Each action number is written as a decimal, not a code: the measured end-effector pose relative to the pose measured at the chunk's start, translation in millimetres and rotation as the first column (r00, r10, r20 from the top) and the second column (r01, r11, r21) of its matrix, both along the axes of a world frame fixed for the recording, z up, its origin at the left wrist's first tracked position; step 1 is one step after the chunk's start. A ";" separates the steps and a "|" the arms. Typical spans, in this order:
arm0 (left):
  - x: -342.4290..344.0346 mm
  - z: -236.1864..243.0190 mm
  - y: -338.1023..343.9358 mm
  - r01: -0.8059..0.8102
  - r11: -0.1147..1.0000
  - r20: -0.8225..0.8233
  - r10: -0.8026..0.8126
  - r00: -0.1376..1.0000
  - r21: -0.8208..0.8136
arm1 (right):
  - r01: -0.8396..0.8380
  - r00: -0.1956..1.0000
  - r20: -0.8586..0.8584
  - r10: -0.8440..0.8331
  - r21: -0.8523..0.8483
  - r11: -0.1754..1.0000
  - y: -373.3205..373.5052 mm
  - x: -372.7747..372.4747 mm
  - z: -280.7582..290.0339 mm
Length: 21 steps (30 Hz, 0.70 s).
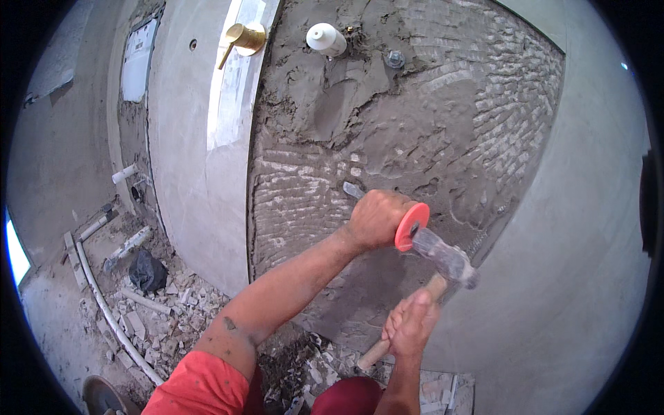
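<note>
My left hand [379, 218] grips a chisel [353, 189] with an orange round guard [419, 214], its blade tip at the rough grey mortar wall [394, 117], which has ridged patches. My right hand [409, 321] holds the wooden handle [373, 354] of a hammer, whose blurred metal head [453, 263] is at or very near the chisel's struck end; contact is unclear. Higher on the wall are a white cylindrical fitting [326, 39], a small metal fitting [395, 59] and, on the smooth panel to the left, a brass-coloured valve with a lever [245, 39].
Broken rubble [183, 297] lies at the lower left with white pipes [104, 311], a black bag [147, 271] and a bucket [104, 393]. A smooth grey panel [553, 277] borders the rough area on the right. More pipe stubs [124, 173] protrude at the left.
</note>
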<state>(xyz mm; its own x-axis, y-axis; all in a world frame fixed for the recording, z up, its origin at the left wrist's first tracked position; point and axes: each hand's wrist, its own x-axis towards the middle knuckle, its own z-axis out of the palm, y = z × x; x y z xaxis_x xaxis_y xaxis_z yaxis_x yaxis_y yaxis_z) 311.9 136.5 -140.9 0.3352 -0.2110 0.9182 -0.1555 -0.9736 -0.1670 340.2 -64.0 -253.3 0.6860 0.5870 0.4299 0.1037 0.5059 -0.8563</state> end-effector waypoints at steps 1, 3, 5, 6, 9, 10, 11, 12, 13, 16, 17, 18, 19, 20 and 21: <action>-2.4 0.5 -0.9 0.005 1.000 0.011 -0.005 1.000 0.005 | 0.011 0.997 -0.079 -0.006 0.064 0.998 -6.7 0.9 -11.2; -0.9 -0.1 -1.6 0.025 1.000 0.034 -0.026 0.999 0.017 | 0.025 0.992 -0.125 0.012 0.293 0.956 -7.4 -4.0 -10.6; 2.8 0.6 -0.7 0.055 0.998 0.067 -0.057 0.996 0.029 | -0.006 0.997 -0.055 0.048 0.584 0.811 -2.2 -16.1 -5.6; 3.5 -1.1 -0.2 0.068 0.997 0.080 -0.071 0.994 0.031 | 0.003 1.000 0.005 -0.005 0.393 0.919 2.9 -13.7 -4.8; -2.2 3.3 0.8 0.069 0.997 0.108 -0.072 0.992 0.026 | 0.025 0.995 0.097 -0.024 -0.017 1.000 18.6 0.6 -10.0; -2.5 0.6 1.1 0.059 0.998 0.090 -0.061 0.994 0.021 | 0.023 0.995 0.101 -0.025 0.022 0.999 12.9 -0.9 -10.4; -2.5 1.5 2.4 0.051 0.998 0.077 -0.052 0.996 0.025 | 0.021 0.994 0.110 -0.029 0.071 0.997 5.5 -5.1 -6.7; -2.5 2.1 3.6 0.041 0.999 0.064 -0.043 0.997 0.030 | 0.019 0.992 0.118 -0.033 0.120 0.993 1.9 -7.6 -4.7; -2.0 2.5 4.0 0.039 0.999 0.078 -0.041 0.996 0.034 | -0.008 0.997 0.080 -0.014 0.268 0.963 4.8 -10.8 -5.4; -0.1 -1.0 -0.6 0.041 0.999 0.090 -0.042 0.995 0.020 | -0.006 1.000 -0.009 0.011 0.367 0.930 15.8 -17.6 -12.8; 0.7 0.3 0.8 0.041 0.999 0.088 -0.042 0.995 0.012 | 0.017 1.000 -0.014 -0.015 0.189 0.982 25.4 -13.5 -9.8; 1.7 0.6 0.7 0.041 0.999 0.086 -0.041 0.995 0.005 | 0.041 0.999 -0.013 -0.041 0.005 0.999 29.9 -11.4 -8.6; 3.6 -1.1 -1.4 0.016 1.000 0.090 -0.017 0.996 0.014 | 0.006 0.998 -0.069 -0.008 -0.039 0.999 20.9 -5.6 -7.9; 5.3 -0.5 -1.3 -0.015 0.999 0.099 0.011 0.995 0.033 | -0.002 0.994 -0.109 0.004 0.020 1.000 14.9 -7.7 -5.5; 6.4 -0.5 -0.9 -0.046 0.998 0.108 0.040 0.993 0.050 | -0.007 0.989 -0.148 0.019 0.080 0.997 8.1 -11.2 -3.3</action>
